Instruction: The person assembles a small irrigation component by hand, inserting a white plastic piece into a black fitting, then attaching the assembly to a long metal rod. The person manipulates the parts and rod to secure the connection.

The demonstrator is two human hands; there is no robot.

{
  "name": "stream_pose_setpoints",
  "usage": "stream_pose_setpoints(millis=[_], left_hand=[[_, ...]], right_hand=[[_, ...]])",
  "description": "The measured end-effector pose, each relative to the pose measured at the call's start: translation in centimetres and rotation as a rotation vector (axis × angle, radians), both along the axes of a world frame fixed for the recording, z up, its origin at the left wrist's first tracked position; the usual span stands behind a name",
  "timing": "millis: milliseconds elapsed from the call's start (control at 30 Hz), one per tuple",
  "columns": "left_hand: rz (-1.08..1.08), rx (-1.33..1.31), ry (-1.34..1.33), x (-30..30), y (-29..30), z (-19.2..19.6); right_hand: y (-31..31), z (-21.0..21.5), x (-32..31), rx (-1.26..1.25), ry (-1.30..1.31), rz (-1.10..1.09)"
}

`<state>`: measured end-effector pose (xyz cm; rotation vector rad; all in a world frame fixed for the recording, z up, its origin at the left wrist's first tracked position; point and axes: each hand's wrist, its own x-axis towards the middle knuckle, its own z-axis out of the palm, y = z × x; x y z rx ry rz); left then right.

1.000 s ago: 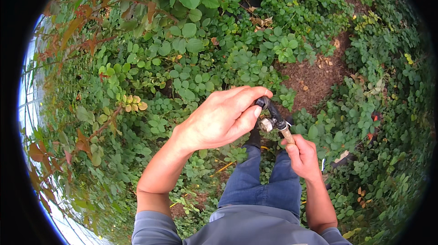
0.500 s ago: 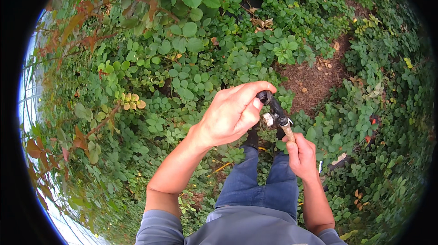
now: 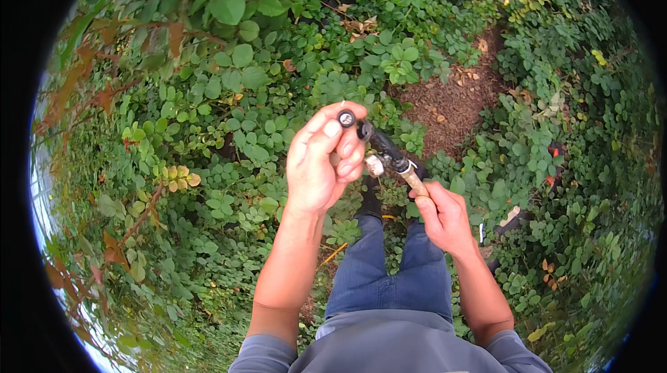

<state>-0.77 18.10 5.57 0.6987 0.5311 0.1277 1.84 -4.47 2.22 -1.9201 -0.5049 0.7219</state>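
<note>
My left hand (image 3: pixel 321 158) is turned palm up, its thumb and fingers pinching a small black round cap (image 3: pixel 346 119) with a pale centre. Just right of the cap is the open end of a black pipe fitting (image 3: pixel 384 145). A dirty whitish round part (image 3: pixel 374 165) juts from the fitting's side, close to my left fingertips. The fitting runs down to the right into a tan, stick-like pipe (image 3: pixel 415 182). Around that pipe my right hand (image 3: pixel 445 217) is closed. Whether the left fingertips touch the fitting, I cannot tell.
Dense leafy bushes (image 3: pixel 278 109) surround me on all sides. A patch of brown soil (image 3: pixel 451 112) shows ahead to the right. Reddish stems (image 3: pixel 111 88) reach in from the left. My jeans (image 3: pixel 389 283) and dark shoes stand among the plants, beside a yellow strip (image 3: pixel 335 253).
My left hand has come away from the fitting's end, turning palm up with the round cap in its fingers. My right hand still grips the pipe, slightly further left in view.
</note>
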Motion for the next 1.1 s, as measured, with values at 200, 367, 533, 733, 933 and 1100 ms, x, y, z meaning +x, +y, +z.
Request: stream_pose_setpoints(millis=[200,367,533,733,933,1100], left_hand=[[0.216,0.093,0.037,2.6,-1.2,-5.7],[0.119,-0.522,-0.203,4.0,-4.3,-9.0],[0.06,-0.937,-0.29,3.3,-4.5,-10.3],[-0.082,-0.917,-0.214,3.8,-3.0,-10.4],[-0.054,-0.929,-0.216,5.1,-4.0,-10.4],[0.001,-0.781,-0.092,5.2,-2.7,-10.8]], right_hand=[[0.6,-2.6,-0.8,0.056,-0.284,-0.133],[0.0,-4.3,-1.2,0.08,-0.198,-0.269],[-5.2,-4.9,-2.6,0.169,-0.111,-0.415],[-23.2,-12.3,-8.6,-0.106,0.188,-1.073],[-45.8,-24.5,-24.2,-0.869,0.227,-1.1],[-51.6,-30.9,-28.9,-0.946,0.583,-0.711]])
